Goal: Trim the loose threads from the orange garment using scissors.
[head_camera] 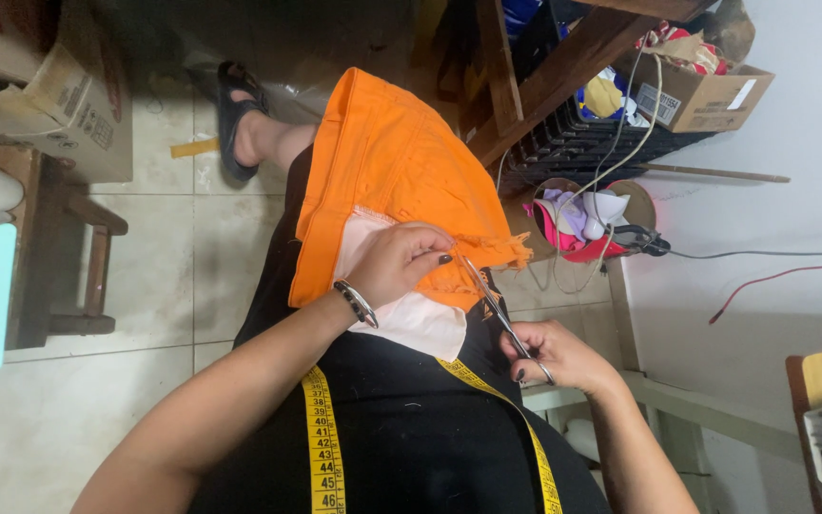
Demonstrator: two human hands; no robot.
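1. Head view: an orange garment (387, 181) was seen laid across the lap, its frayed edge (478, 257) toward the right hand.
2. The left hand (397, 266) was closed, pinching the fabric beside that edge.
3. The right hand (554, 354) was closed on scissors (492, 306), whose blades were pointed up-left into the fray.
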